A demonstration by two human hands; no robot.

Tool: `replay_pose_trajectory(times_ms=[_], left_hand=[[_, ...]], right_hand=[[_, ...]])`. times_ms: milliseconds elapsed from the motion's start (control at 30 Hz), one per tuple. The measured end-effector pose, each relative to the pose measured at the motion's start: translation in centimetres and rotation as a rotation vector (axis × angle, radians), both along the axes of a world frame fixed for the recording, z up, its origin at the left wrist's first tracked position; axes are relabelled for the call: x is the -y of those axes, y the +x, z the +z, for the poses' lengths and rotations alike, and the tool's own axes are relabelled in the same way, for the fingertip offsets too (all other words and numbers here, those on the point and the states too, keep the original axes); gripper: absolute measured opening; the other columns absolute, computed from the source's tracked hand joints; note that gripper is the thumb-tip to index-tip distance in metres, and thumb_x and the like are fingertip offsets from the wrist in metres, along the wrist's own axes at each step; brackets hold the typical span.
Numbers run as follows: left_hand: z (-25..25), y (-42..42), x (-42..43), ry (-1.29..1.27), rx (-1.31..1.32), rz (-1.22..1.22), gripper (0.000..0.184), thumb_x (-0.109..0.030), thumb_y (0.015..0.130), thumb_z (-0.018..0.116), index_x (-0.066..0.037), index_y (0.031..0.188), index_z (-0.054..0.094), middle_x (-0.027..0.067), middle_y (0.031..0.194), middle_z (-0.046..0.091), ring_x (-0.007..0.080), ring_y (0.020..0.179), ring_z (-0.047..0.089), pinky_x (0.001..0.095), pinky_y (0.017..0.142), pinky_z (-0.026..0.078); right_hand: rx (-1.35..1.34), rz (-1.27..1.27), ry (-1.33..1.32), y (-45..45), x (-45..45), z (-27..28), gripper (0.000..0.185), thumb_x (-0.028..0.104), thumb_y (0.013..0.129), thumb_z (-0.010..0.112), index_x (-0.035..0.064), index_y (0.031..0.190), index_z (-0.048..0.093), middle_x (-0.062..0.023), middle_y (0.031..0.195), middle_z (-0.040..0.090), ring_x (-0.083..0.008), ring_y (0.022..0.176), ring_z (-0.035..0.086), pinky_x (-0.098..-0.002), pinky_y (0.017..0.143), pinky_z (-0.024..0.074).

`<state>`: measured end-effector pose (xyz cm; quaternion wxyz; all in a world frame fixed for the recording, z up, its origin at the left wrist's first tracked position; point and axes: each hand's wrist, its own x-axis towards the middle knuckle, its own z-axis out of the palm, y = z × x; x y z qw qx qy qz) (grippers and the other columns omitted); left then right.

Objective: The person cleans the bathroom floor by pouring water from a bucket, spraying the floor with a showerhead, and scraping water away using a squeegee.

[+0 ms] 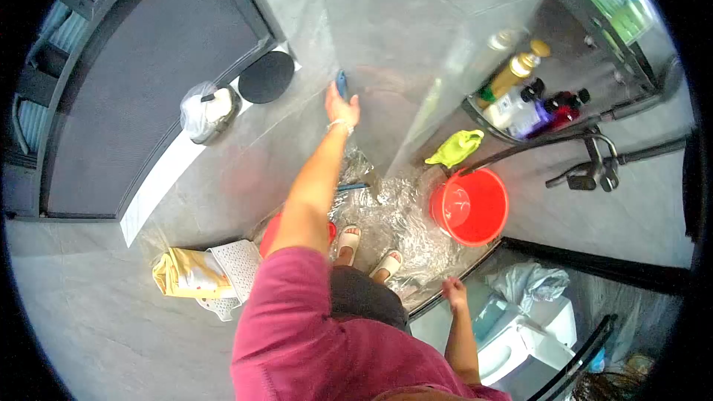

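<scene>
My left hand (342, 105) reaches up to the grey tiled wall, its fingers around a small blue object (341, 83) that I cannot make out further. A pale bracelet circles that wrist. Lower right, my right hand (454, 292) hangs beside the edge of the wet floor, its fingers curled; nothing shows in it. My feet in light sandals (347, 240) stand on the wet, shiny floor (407, 219). To their right is a red bucket (486, 208), and a yellow-green cloth (455, 148) hangs above it.
A corner shelf (494, 125) holds several bottles at the upper right. A white toilet (505, 356) stands at the lower right, past a dark rail. On the left are a white perforated basket (238, 267) with yellow cloth (186, 271) and a dark framed panel (148, 82).
</scene>
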<state>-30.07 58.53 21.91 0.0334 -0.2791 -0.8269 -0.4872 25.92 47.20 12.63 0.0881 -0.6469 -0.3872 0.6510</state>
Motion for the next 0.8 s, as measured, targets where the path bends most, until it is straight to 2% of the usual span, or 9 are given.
replay_pose_trajectory(times_ms=[100,200,333,467,533,567,633,700,800], left_hand=[[-1.0,-0.3,-2.2,0.066,0.036,0.232,0.048,-0.013,0.063,0.058,-0.001,0.105,0.039,0.0221,0.093,0.046,0.0370,0.093,0.041,0.0400,0.082,0.033],[-1.9,-0.4,-0.8,-0.258,0.091,-0.039,0.034,-0.018,0.068,0.055,0.000,0.095,0.046,0.0199,0.094,0.045,0.0356,0.088,0.043,0.0412,0.076,0.035],[-0.3,7.5,5.4,-0.137,-0.059,-0.225,0.029,-0.020,0.070,0.055,0.000,0.089,0.047,0.0177,0.089,0.042,0.0327,0.083,0.042,0.0411,0.071,0.035],[-0.2,17.4,14.4,-0.352,0.019,-0.537,0.034,-0.020,0.061,0.059,-0.006,0.090,0.045,0.0142,0.092,0.037,0.0293,0.093,0.033,0.0407,0.076,0.026],[0.5,19.0,17.4,-0.371,0.112,-0.624,0.039,-0.019,0.061,0.060,-0.007,0.095,0.044,0.0146,0.094,0.037,0.0288,0.094,0.033,0.0418,0.076,0.026],[0.3,19.8,18.7,-0.334,0.163,-0.665,0.042,-0.019,0.061,0.060,-0.007,0.097,0.043,0.0149,0.095,0.037,0.0290,0.095,0.034,0.0418,0.077,0.026],[3.3,17.9,21.3,-0.128,0.317,-0.810,0.048,-0.015,0.062,0.060,-0.003,0.105,0.040,0.0157,0.101,0.040,0.0328,0.095,0.037,0.0414,0.081,0.029],[0.7,17.4,25.4,-0.108,0.289,-0.703,0.052,-0.017,0.065,0.058,-0.003,0.111,0.038,0.0179,0.105,0.041,0.0330,0.100,0.037,0.0403,0.088,0.027],[-5.8,16.0,34.7,-0.522,0.298,-0.260,0.047,-0.025,0.066,0.057,0.000,0.103,0.046,0.0176,0.103,0.045,0.0336,0.092,0.044,0.0380,0.079,0.037]], right_hand=[[0.001,-0.066,-0.088,-0.7,2.6,1.4,0.020,0.026,0.078,0.054,0.0079,0.087,0.052,-0.0021,0.070,0.054,-0.0120,0.061,0.051,-0.0258,0.054,0.0427],[-0.003,-0.250,-0.314,-4.6,2.8,4.3,0.021,0.026,0.083,0.046,0.0076,0.090,0.052,-0.0050,0.077,0.057,-0.0137,0.067,0.054,-0.0257,0.056,0.0456],[-0.628,-0.321,-0.487,-14.8,0.2,5.4,0.054,0.043,0.084,0.034,0.0009,0.117,0.032,-0.0186,0.107,0.047,-0.0252,0.094,0.050,-0.0366,0.080,0.0420],[-0.964,-0.327,-0.745,-25.6,-1.6,6.5,0.071,0.057,0.079,0.023,-0.0023,0.119,0.029,-0.0189,0.118,0.039,-0.0272,0.102,0.045,-0.0402,0.088,0.0346],[-0.803,-0.220,-0.730,-28.8,-1.4,9.0,0.065,0.055,0.080,0.022,0.0016,0.110,0.043,-0.0154,0.113,0.045,-0.0289,0.103,0.043,-0.0412,0.091,0.0312],[-0.950,-0.099,-0.862,-28.1,-1.5,6.6,0.053,0.047,0.082,0.032,0.0017,0.106,0.046,-0.0157,0.109,0.047,-0.0288,0.100,0.046,-0.0391,0.086,0.0370],[-0.680,0.086,-0.518,-25.3,-1.2,2.0,0.028,0.021,0.082,0.046,-0.0007,0.100,0.045,-0.0140,0.092,0.051,-0.0219,0.077,0.054,-0.0290,0.061,0.0491],[-0.299,-0.191,-1.187,-28.9,-1.4,5.6,0.011,0.007,0.082,0.038,-0.0041,0.084,0.041,-0.0057,0.067,0.042,-0.0096,0.052,0.042,-0.0161,0.041,0.0373],[-0.170,0.326,-0.954,-27.4,-0.7,4.4,0.027,0.006,0.079,0.042,-0.0069,0.101,0.037,-0.0053,0.068,0.041,-0.0076,0.047,0.037,-0.0180,0.035,0.0316]])
